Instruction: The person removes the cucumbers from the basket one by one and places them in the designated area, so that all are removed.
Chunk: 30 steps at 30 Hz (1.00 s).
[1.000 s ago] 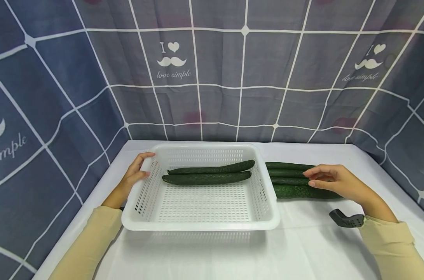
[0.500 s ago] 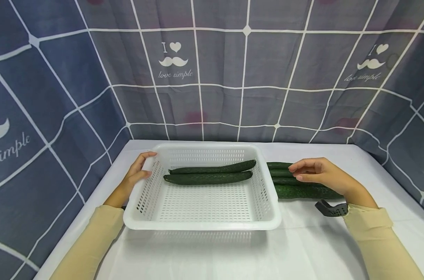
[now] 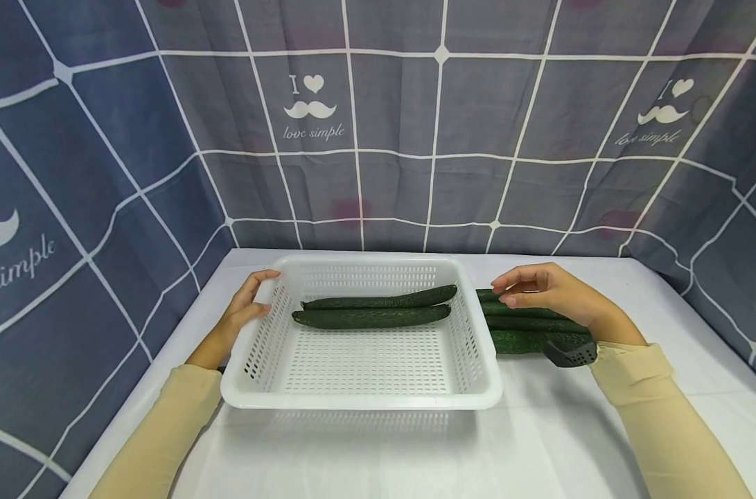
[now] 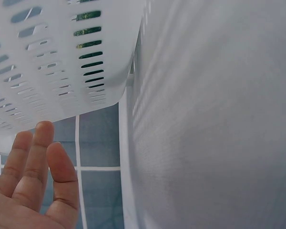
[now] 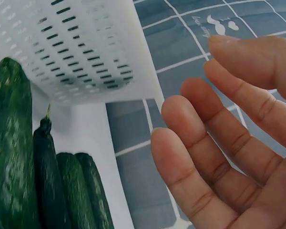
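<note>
A white perforated plastic basket [image 3: 359, 402] stands on the table with two long cucumbers [image 3: 371, 318] lying side by side in it. My left hand [image 3: 240, 312] grips its left rim, thumb and index finger over the edge. In the left wrist view the other fingers [image 4: 33, 164] extend outside the basket wall. To the basket's right, several more cucumbers [image 3: 527, 341] lie in a row, partly covered by my right hand [image 3: 549, 290]. That hand hovers over their far side near the right rim, fingers loosely bent and holding nothing; the right wrist view shows a gap between thumb and fingers.
A white cloth [image 3: 353, 461] covers the table. Grey-blue checked curtains [image 3: 390, 187] close off the back and both sides. A black wrist strap piece [image 3: 571, 352] hangs beneath my right wrist, over the nearest cucumber.
My right hand has moved left and slightly away from me across the row of cucumbers, toward the basket's right rim. My left hand and the basket stay in place.
</note>
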Available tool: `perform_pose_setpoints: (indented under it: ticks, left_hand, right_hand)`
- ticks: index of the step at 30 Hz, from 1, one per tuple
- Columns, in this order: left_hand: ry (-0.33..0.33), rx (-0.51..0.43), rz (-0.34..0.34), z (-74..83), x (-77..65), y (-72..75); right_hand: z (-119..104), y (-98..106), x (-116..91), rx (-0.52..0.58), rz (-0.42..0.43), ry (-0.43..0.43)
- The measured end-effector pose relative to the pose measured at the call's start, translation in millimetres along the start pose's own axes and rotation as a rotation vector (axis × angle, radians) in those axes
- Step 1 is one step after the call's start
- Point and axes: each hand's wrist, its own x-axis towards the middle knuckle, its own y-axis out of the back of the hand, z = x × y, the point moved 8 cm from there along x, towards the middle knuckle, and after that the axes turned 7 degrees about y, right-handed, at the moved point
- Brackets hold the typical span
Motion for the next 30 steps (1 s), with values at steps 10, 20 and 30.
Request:
perform_pose_setpoints:
  ticks: [10, 20, 30]
  left_hand:
    - [0.028, 0.007, 0.009, -2.5, -1.0, 0.7]
    - [0.01, -0.002, 0.004, -2.5, -0.8, 1.3]
    - [0.005, -0.037, -0.02, -2.5, -0.8, 0.4]
  right_hand:
    - [-11, -11, 28, -0.005, -0.008, -0.021]
    - [-25, -19, 54, -0.059, -0.046, -0.021]
    - [-39, -28, 78, -0.147, -0.112, -0.043]
